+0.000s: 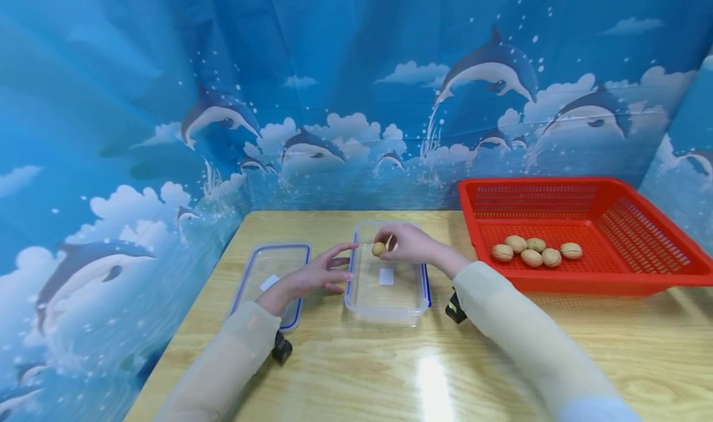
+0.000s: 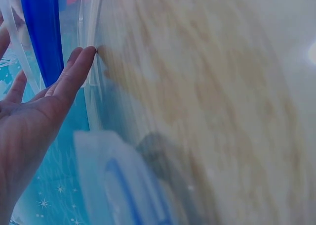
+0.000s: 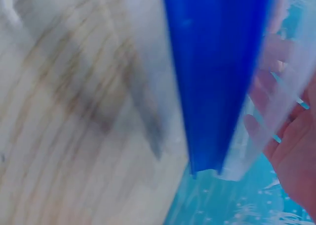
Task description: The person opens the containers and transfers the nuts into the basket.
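A clear plastic box (image 1: pixel 364 298) with blue side clips (image 3: pixel 217 76) stands on the table. Over it, my right hand (image 1: pixel 409 244) pinches a walnut (image 1: pixel 379 249) between thumb and fingers. In the right wrist view, that hand (image 3: pixel 291 131) shows partly behind the box wall, and the walnut cannot be made out. My left hand (image 1: pixel 314 275) reaches to the box's left side with fingers spread and relaxed. Its fingertips look to be at the box wall in the left wrist view, where the hand (image 2: pixel 44 106) holds nothing.
To the left lies a clear lid (image 1: pixel 278 256) with a blue seal, partly under my left forearm. A red basket (image 1: pixel 557 281) at the right bears several walnuts (image 1: pixel 531 258). Behind the wooden table (image 1: pixel 356 372) hangs a blue dolphin-print curtain (image 1: pixel 356 57).
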The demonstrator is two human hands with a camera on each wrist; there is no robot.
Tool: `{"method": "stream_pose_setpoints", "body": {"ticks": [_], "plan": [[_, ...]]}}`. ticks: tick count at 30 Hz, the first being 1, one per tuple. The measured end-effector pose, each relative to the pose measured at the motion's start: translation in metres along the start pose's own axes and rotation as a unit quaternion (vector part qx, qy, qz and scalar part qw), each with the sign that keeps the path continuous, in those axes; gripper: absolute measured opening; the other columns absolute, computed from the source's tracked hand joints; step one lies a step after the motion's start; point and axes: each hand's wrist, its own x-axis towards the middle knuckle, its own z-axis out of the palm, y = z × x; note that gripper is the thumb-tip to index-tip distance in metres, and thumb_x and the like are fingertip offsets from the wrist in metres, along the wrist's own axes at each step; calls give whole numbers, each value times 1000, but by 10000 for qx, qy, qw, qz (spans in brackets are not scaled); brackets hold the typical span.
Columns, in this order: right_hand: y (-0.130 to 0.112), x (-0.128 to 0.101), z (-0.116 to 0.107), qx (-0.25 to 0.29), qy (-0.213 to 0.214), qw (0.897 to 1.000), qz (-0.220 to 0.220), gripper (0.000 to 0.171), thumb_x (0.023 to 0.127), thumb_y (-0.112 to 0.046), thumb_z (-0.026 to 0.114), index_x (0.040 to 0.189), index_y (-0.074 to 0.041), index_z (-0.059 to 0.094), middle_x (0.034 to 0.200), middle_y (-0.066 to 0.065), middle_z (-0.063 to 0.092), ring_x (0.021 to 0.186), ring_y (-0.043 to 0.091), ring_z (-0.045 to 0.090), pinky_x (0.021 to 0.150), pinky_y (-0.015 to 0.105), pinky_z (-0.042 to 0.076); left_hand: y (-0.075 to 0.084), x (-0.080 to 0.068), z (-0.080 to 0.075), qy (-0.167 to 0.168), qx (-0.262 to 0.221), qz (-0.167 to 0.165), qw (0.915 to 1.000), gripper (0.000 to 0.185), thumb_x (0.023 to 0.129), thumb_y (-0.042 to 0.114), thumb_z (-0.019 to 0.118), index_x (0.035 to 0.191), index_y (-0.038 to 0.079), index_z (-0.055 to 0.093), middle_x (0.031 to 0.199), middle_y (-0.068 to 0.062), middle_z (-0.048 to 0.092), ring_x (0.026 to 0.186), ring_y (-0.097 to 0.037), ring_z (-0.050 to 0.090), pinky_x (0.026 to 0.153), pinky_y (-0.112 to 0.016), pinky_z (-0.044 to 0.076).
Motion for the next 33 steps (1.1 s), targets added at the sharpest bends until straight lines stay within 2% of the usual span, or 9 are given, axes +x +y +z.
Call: {"method": "stream_pose_setpoints", "body": {"ticks": [8,12,15,19,25,33], "plan": [[-24,-23,-18,174,244,9983,-504,25,84,-9,75,108,-11,67,97,-3,66,85,12,62,79,36,52,0,-1,1,57,25,-55,10000,70,96,10,61,154,25,26,155,-24,21,130,-38,43,88,-43,52],[-32,-40,-33,284,404,9971,-574,29,85,-10,75,112,-10,67,100,-3,66,87,14,62,81,43,52,2,-1,1,96,59,-104,9999,68,97,9,60,154,25,26,156,-23,20,133,-38,40,88,-43,52],[-34,-56,-48,481,476,9970,-381,32,86,-12,75,117,-9,65,100,-2,66,90,16,62,83,46,51,2,-1,1,79,76,-86,9999,69,96,9,60,154,25,26,156,-23,19,132,-37,41,88,-43,52],[-31,-77,-66,653,611,9960,0,34,87,-14,75,119,-10,65,98,-2,66,91,18,61,82,41,52,1,-1,0,50,87,-54,9999,71,95,10,62,154,24,26,156,-23,19,129,-36,45,87,-44,53],[-20,-106,-86,622,913,9930,429,34,87,-13,75,119,-9,64,97,1,64,90,19,60,77,35,52,1,-3,-1,53,122,-40,9999,71,95,12,63,154,25,26,156,-23,18,128,-36,45,87,-44,53],[2,-143,-107,523,1285,9829,1210,39,88,-25,74,122,-10,61,110,8,62,100,25,57,80,36,51,2,-2,1,18,160,-23,9999,69,97,11,60,154,25,25,157,-23,17,132,-38,40,89,-44,52]]}}
